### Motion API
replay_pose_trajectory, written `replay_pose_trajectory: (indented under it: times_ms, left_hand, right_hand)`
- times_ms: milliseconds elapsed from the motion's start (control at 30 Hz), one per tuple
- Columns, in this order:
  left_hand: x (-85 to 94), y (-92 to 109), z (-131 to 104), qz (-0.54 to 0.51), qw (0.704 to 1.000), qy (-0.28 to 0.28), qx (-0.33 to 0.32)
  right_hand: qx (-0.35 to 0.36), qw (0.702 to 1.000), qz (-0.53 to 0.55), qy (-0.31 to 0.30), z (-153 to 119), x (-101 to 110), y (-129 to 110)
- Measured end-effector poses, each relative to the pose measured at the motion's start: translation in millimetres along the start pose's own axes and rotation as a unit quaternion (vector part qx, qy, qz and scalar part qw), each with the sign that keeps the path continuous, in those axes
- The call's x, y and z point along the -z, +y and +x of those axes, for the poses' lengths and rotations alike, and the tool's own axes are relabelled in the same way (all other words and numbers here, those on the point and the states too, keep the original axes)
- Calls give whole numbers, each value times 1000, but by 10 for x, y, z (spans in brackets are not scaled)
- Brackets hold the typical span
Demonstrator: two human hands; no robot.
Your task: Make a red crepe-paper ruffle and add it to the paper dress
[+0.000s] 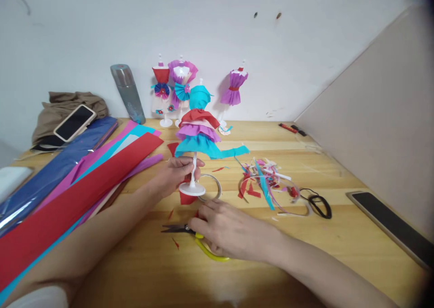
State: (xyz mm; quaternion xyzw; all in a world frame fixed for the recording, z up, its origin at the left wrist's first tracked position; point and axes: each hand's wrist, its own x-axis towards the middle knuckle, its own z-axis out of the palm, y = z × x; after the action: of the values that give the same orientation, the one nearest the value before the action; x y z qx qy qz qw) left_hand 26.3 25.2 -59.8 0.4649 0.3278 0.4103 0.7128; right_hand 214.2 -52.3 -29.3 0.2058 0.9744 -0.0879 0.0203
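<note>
My left hand [176, 176] is closed around the thin white stem of a small mannequin stand [192, 189]. On that stand is a dress of crepe paper [200, 134], with a turquoise top and red, pink, purple and turquoise ruffles. A loose turquoise strip [233, 153] sticks out from its hem to the right. Low over the table, my right hand [220, 229] grips scissors [210, 249] with yellow handles; their dark blades point left and part of the handles is hidden by my fingers. Behind the stand lies a ring-shaped roll of tape [219, 188], partly covered.
Paper scraps [262, 179] lie in a heap beside a black hair tie [320, 206]. Long crepe paper sheets [101, 181] cover the left side, near a phone [75, 122]. A grey flask [128, 93] and several dressed mannequins [233, 88] stand along the wall.
</note>
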Motion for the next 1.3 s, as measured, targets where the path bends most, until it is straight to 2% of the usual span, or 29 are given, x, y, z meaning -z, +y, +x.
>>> replay_pose_trajectory:
  times_ms: [267, 533, 633, 700, 900, 1000, 1133, 1300]
  left_hand:
    - [88, 2, 37, -92, 994, -57, 23]
    - [114, -24, 45, -67, 992, -103, 27]
    - [115, -29, 44, -53, 991, -121, 16]
    - [118, -36, 42, -45, 990, -132, 7]
    - [189, -92, 64, -17, 979, -202, -6]
    - [228, -119, 88, -14, 974, -227, -14]
    - [233, -111, 82, -3, 969, -248, -16]
    - [191, -118, 34, 32, 975, -222, -11]
  right_hand:
    - [-27, 986, 160, 30, -251, 307, 122]
    - [-90, 976, 198, -6, -366, 418, 206]
    - [-81, 974, 210, -4, -418, 497, 217]
    - [-61, 975, 213, 28, -473, 558, 260]
    - [34, 960, 201, 190, -658, 667, 512]
    - [9, 958, 148, 246, -710, 663, 619]
    - [-33, 951, 102, 291, -715, 620, 700]
    - [-57, 919, 67, 383, -634, 536, 758]
